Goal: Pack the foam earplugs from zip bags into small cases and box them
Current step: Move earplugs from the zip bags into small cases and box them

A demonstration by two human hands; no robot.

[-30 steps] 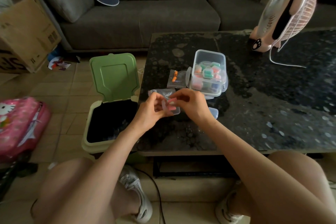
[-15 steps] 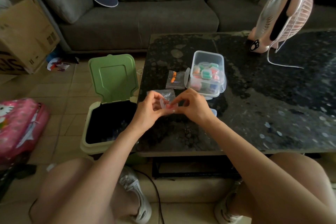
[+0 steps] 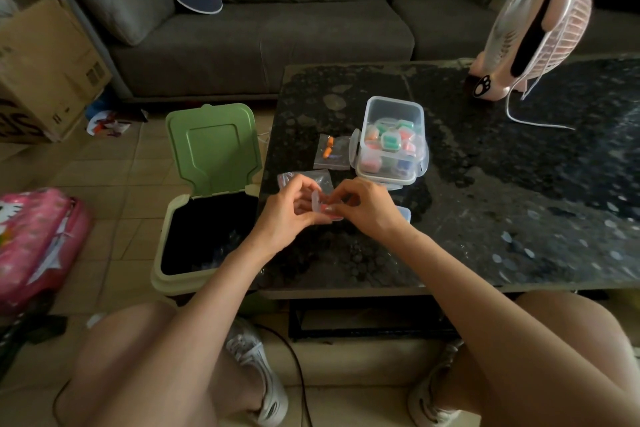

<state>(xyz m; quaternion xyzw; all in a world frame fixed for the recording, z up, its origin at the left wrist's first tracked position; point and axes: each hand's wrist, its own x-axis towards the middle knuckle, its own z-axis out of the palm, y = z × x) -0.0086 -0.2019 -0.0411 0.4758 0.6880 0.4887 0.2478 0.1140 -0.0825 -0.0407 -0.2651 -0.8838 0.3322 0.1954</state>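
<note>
My left hand (image 3: 289,210) and my right hand (image 3: 369,206) meet over the near left part of the dark table (image 3: 485,218), both pinching a small clear case (image 3: 320,205) with its lid raised and something pink inside. An emptied zip bag (image 3: 320,178) lies just behind my left fingers. Further back lies a zip bag with orange earplugs (image 3: 330,152). A clear plastic box (image 3: 391,140) with several filled coloured cases stands behind my right hand. Another small case (image 3: 404,213) peeks out at my right wrist.
A green bin (image 3: 207,204) with its lid up stands on the floor left of the table. A pink fan (image 3: 540,28) stands at the table's far side. A grey sofa, a cardboard box (image 3: 45,62) and a pink bag (image 3: 34,246) surround the spot.
Both hands have stayed together on the small case; the fingers have shifted slightly and the case lid now stands up more.
</note>
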